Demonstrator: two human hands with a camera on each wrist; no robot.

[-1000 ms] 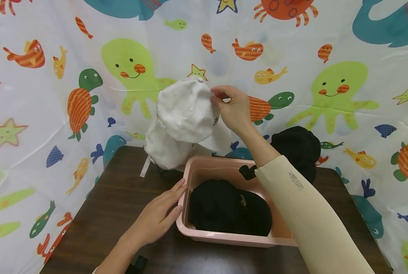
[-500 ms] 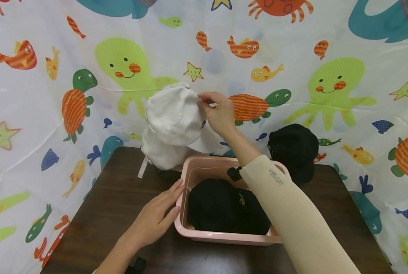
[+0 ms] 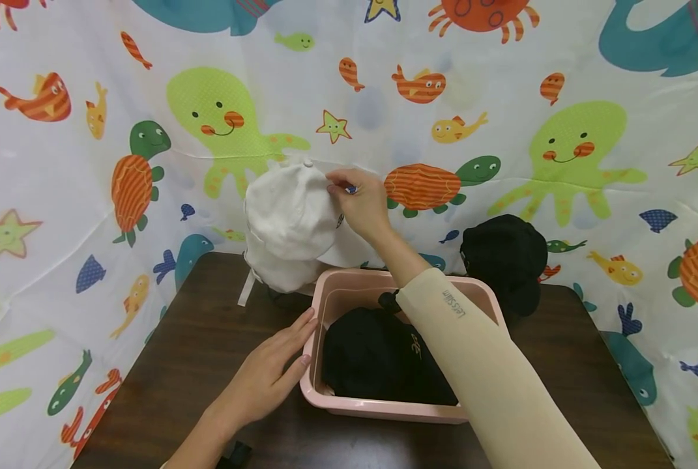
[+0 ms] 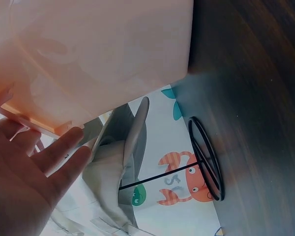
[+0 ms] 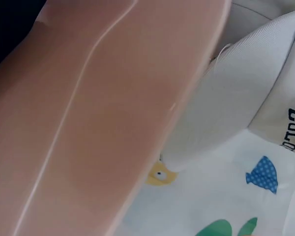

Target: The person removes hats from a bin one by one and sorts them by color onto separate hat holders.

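A white cap (image 3: 292, 208) with dark lettering sits over a second white cap (image 3: 278, 270) behind the pink bin (image 3: 384, 409). My right hand (image 3: 360, 205) pinches the upper cap near the top front of its crown. The lettering shows large at the edge of the right wrist view, where the bin wall (image 5: 98, 123) fills much of the frame. My left hand (image 3: 269, 371) rests against the bin's left rim, its fingers extended. Inside the bin lies a black cap (image 3: 363, 355) with gold lettering, partly covered by my right sleeve.
A black wire stand (image 4: 160, 176) rises from the table under the white caps. Another black cap (image 3: 504, 254) is at the back right, apparently raised off the table (image 3: 178, 384). A sea-animal curtain (image 3: 384, 140) hangs right behind.
My right hand has moved left and down with the upper white cap, which now sits lower over the other white cap. My left hand stays on the bin rim.
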